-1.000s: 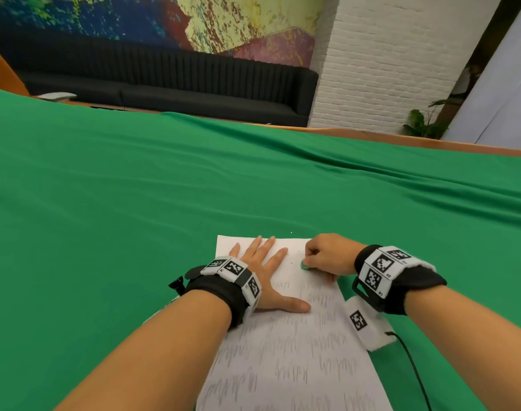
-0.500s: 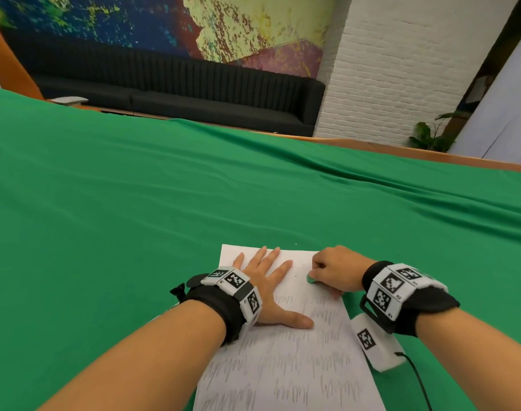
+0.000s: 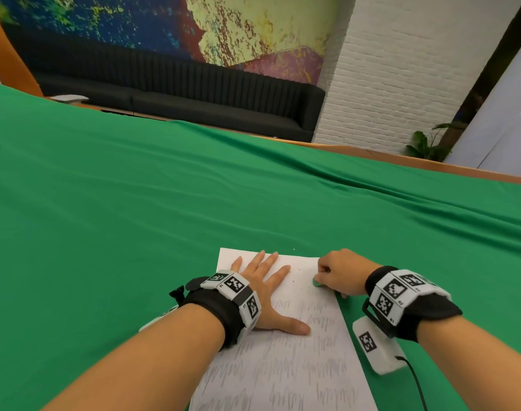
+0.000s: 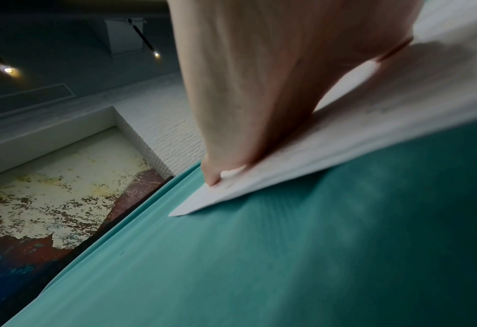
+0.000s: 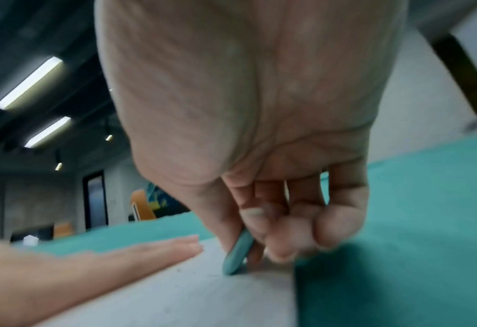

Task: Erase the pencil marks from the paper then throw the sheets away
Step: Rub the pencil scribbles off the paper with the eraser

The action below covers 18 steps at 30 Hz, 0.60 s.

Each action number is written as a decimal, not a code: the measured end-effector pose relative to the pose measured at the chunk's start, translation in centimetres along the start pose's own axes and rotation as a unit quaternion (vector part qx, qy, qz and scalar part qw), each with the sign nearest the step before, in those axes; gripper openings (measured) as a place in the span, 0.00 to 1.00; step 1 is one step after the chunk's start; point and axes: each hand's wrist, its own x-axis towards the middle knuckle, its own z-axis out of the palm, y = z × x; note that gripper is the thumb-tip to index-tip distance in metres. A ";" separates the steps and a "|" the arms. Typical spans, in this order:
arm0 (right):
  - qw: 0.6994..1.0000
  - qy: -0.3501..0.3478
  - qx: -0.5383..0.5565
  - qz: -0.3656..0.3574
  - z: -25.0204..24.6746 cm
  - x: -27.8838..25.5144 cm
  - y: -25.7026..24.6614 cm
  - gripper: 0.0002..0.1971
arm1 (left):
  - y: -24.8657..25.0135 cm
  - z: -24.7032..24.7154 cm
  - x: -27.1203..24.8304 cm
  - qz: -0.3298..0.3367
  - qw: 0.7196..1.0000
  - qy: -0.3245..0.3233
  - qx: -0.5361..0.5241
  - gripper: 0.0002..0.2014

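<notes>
A white sheet of paper (image 3: 297, 360) lies on the green cloth, covered with grey pencil scribbles except for a clean strip at its far end. My left hand (image 3: 265, 280) lies flat on the sheet's far left part, fingers spread and straight, holding it down; the left wrist view shows the palm (image 4: 254, 93) pressing the paper (image 4: 371, 115). My right hand (image 3: 336, 274) pinches a small green eraser (image 3: 316, 282) at the sheet's far right edge. In the right wrist view the eraser (image 5: 237, 254) touches the paper (image 5: 203, 294) between thumb and curled fingers.
The green cloth (image 3: 134, 218) covers the whole table, with wide flat room to the left, right and beyond the sheet. A white tagged box (image 3: 378, 345) with a black cable lies just right of the paper. Small eraser crumbs dot the sheet's far end.
The right hand with the eraser has slid rightward along the sheet's far end, from near the middle to the right edge. The left hand has stayed flat on the paper.
</notes>
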 end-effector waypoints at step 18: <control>0.997 0.006 -0.068 -0.039 0.1 0.4 0.8 0.17 | 0.1 -0.1 -0.2 0.001 1.000 0.002 -0.005 0.62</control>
